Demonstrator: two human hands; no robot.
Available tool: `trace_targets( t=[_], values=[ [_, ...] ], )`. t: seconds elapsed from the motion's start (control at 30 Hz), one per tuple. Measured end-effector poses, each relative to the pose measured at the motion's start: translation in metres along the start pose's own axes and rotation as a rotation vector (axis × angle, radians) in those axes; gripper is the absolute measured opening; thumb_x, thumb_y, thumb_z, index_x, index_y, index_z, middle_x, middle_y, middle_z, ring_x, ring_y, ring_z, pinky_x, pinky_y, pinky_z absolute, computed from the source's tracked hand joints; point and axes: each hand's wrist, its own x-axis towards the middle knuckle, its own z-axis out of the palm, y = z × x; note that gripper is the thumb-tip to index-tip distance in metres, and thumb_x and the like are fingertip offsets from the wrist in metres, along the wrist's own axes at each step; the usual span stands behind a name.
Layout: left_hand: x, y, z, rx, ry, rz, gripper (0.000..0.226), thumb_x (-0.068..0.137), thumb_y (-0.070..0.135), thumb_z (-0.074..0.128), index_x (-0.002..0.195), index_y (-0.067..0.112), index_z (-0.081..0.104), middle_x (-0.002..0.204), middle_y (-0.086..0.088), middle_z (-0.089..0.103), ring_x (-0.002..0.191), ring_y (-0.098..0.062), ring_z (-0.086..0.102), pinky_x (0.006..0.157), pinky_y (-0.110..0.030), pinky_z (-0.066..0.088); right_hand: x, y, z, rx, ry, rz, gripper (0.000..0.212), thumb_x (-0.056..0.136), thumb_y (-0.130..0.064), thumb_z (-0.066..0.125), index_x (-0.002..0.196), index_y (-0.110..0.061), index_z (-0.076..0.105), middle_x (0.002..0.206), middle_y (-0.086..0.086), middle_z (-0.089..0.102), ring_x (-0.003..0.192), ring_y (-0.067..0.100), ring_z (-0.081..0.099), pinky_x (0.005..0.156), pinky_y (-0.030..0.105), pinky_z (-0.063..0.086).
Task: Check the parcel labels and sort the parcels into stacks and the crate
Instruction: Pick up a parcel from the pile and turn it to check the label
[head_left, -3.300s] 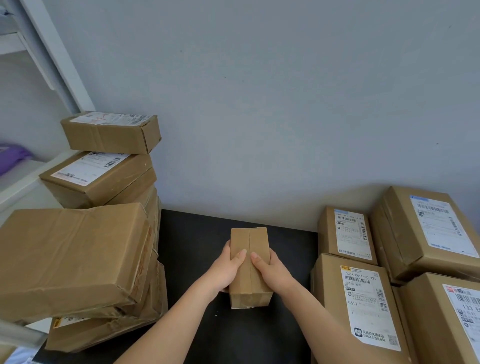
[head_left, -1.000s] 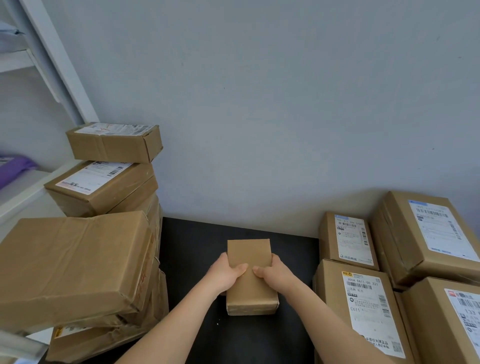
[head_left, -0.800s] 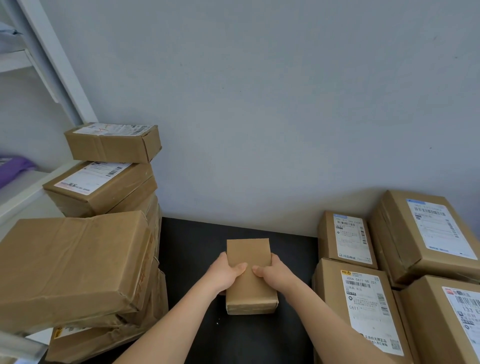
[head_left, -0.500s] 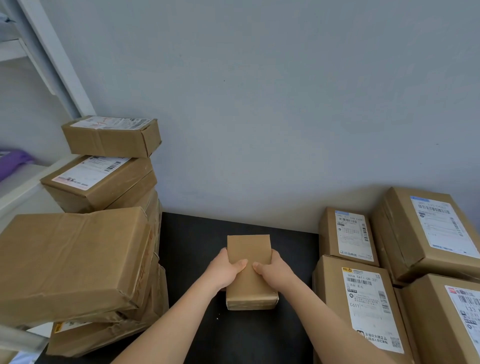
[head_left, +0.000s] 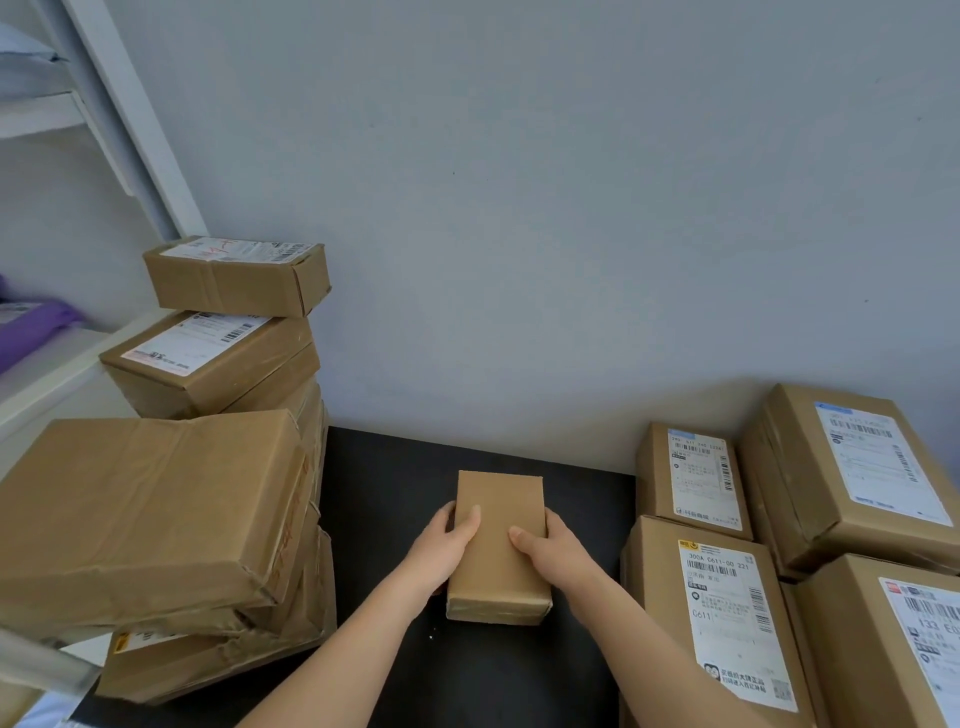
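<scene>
A small brown parcel (head_left: 500, 499) lies flat on the black tabletop (head_left: 384, 483), a plain face up with no label showing. My left hand (head_left: 441, 545) grips its left side, thumb on top. My right hand (head_left: 553, 551) grips its right side the same way. To the left stands a tall stack of parcels (head_left: 218, 364), with a large unlabelled box (head_left: 150, 509) in front. Several labelled parcels (head_left: 717, 597) are packed together on the right.
A grey wall (head_left: 519, 208) closes off the back of the table. A white shelf frame (head_left: 130, 119) rises at the far left, with a purple thing (head_left: 31, 322) on its lower shelf. No crate is in view.
The small parcel has been turned over since 3.3 s ago: its taped seam faced up then, a plain face shows now. Over the last second both hands and the parcel have hardly moved.
</scene>
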Motion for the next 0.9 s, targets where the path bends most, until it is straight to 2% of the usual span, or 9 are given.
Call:
trace_targets(
  t=[0.1,0.3,0.37,0.5,0.6,0.67,0.77,0.9],
  values=[
    [-0.002,-0.001,-0.002,-0.029,-0.005,0.024,0.061,0.094,0.06,0.028,0.148,0.033,0.018,0.137,-0.001,0.043,0.115,-0.019,0.048,0.1,-0.042,0.042,-0.002,0.003,-0.003,0.107,-0.011,0.026,0.064,0.097,-0.028,0.051,0.151,-0.021,0.017,0.146,0.004,0.038,0.128,0.025,0.044,0.106,0.042,0.041],
    [-0.005,0.003,0.0,-0.084,-0.031,0.066,0.058,0.095,0.062,0.017,0.147,0.036,0.016,0.136,0.0,0.042,0.11,-0.016,0.046,0.094,-0.037,0.039,-0.006,0.003,-0.007,0.178,0.024,-0.004,0.059,0.099,-0.026,0.047,0.15,-0.025,0.017,0.146,0.004,0.038,0.127,0.025,0.045,0.104,0.045,0.041],
    [-0.004,0.004,0.001,-0.095,0.002,0.102,0.055,0.097,0.059,0.018,0.147,0.035,0.019,0.13,0.002,0.044,0.108,-0.014,0.046,0.09,-0.035,0.039,-0.007,0.002,-0.009,0.18,0.046,-0.02,0.057,0.1,-0.024,0.046,0.15,-0.024,0.018,0.146,0.005,0.038,0.127,0.025,0.044,0.105,0.044,0.04],
    [-0.003,0.009,0.0,-0.098,0.081,0.143,0.051,0.101,0.051,0.022,0.147,0.03,0.023,0.138,0.0,0.042,0.113,-0.014,0.044,0.093,-0.033,0.034,-0.008,0.0,-0.011,0.149,0.1,-0.059,0.057,0.1,-0.021,0.045,0.151,-0.021,0.018,0.147,0.004,0.037,0.129,0.024,0.042,0.105,0.04,0.037],
    [-0.002,0.012,-0.002,-0.102,0.133,0.163,0.048,0.102,0.045,0.027,0.146,0.024,0.03,0.132,0.001,0.044,0.111,-0.013,0.043,0.091,-0.031,0.032,-0.008,0.0,-0.011,0.126,0.14,-0.064,0.061,0.099,-0.021,0.046,0.151,-0.02,0.016,0.148,0.004,0.036,0.13,0.024,0.041,0.106,0.038,0.036],
    [0.0,0.014,-0.002,-0.082,0.158,0.173,0.047,0.102,0.043,0.03,0.143,0.02,0.035,0.126,0.003,0.046,0.11,-0.014,0.045,0.09,-0.03,0.034,-0.009,-0.001,-0.011,0.122,0.148,-0.06,0.065,0.099,-0.025,0.048,0.152,-0.02,0.011,0.15,0.004,0.033,0.132,0.026,0.04,0.108,0.04,0.035],
    [0.003,0.017,0.0,0.004,0.198,0.174,0.049,0.101,0.04,0.035,0.142,0.014,0.039,0.132,-0.002,0.048,0.118,-0.019,0.047,0.093,-0.032,0.037,-0.009,-0.005,-0.01,0.121,0.126,-0.046,0.066,0.099,-0.031,0.046,0.152,-0.021,0.009,0.15,0.005,0.034,0.13,0.026,0.042,0.109,0.041,0.036],
    [0.004,0.017,0.004,0.107,0.22,0.19,0.052,0.099,0.039,0.043,0.144,0.013,0.035,0.14,-0.003,0.045,0.125,-0.02,0.045,0.095,-0.031,0.039,-0.009,-0.01,-0.007,0.149,0.06,-0.013,0.061,0.099,-0.042,0.041,0.151,-0.021,0.018,0.145,0.006,0.039,0.127,0.025,0.045,0.107,0.04,0.035]
  ],
)
